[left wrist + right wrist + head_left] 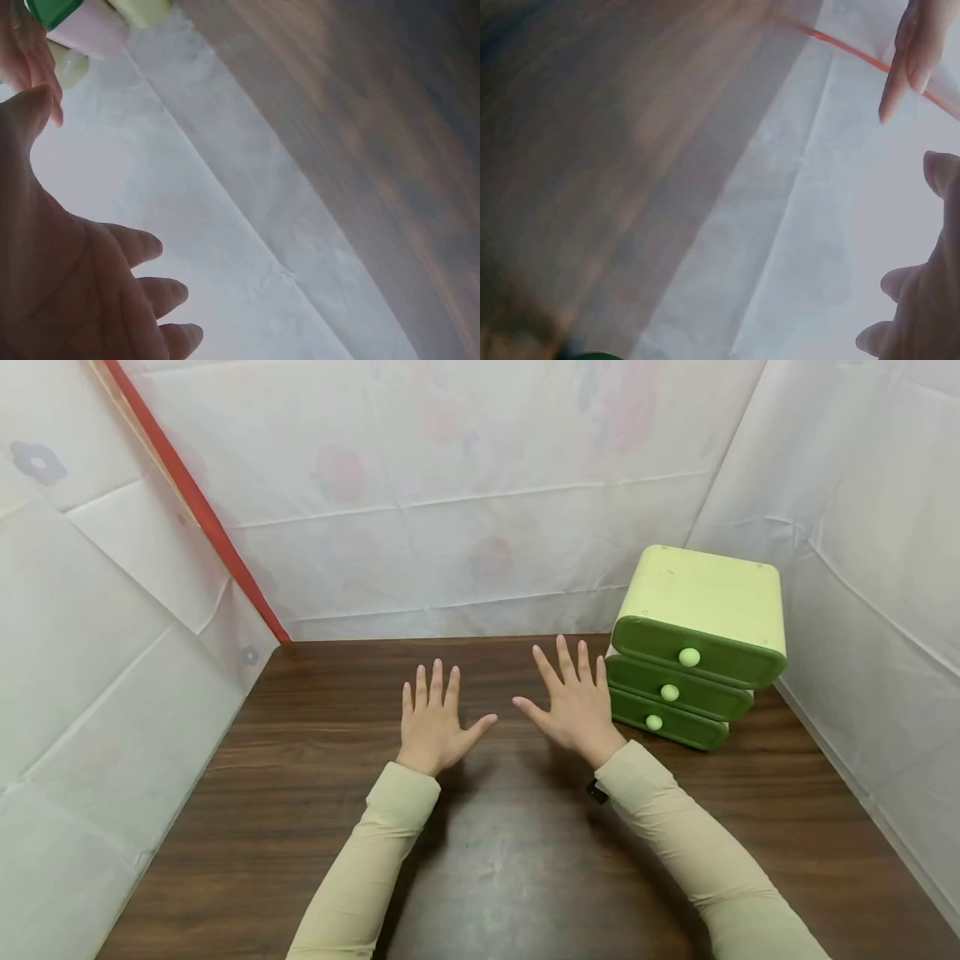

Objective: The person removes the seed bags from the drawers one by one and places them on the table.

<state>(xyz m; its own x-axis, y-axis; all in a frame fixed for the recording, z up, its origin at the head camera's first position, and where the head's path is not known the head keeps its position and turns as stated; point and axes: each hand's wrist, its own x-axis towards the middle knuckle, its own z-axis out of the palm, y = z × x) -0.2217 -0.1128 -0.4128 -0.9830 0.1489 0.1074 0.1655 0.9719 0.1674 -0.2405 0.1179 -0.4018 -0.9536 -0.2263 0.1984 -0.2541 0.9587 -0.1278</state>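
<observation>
Both hands are held out over the brown wooden table (300, 760), palms down with fingers spread. My left hand (435, 727) is left of the middle and holds nothing; in the left wrist view its palm (67, 292) faces the camera. To its right, my right hand (577, 706) is likewise bare of any object, with its fingertips close to the left side of a small green cabinet with three drawers (697, 652). Light green round knobs (689, 657) sit on the dark green drawer fronts. All three drawers look closed. The thumbs point toward each other, apart.
White sheeting with faint prints (480, 527) walls the table at the back and on both sides. A red strip (202, 510) runs down the back left corner. The cabinet stands at the back right, near the right wall.
</observation>
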